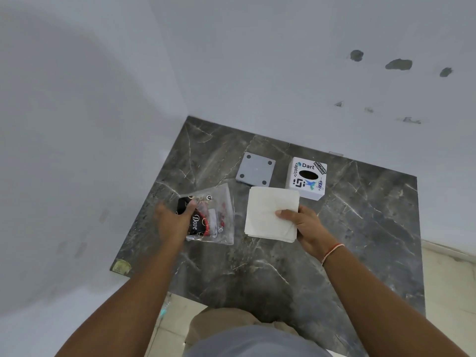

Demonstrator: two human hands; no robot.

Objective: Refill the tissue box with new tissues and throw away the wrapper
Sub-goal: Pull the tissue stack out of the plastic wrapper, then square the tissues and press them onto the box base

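tissues [268, 212] pinched in right hand [306, 228], box [306, 179] just beyond toward the worktop's [360, 228] far edge; left hand [172, 222] grasps wrapper [213, 217].

Both bare arms reach forward, toward twelve o'clock. The left hand [173, 222] lies palm down at about ten o'clock, its thumb stretched toward one o'clock and pressing flat. The right hand [306, 225], at about one o'clock, pinches closed, thumb on top, fingers underneath; a thin orange thread circles its wrist.
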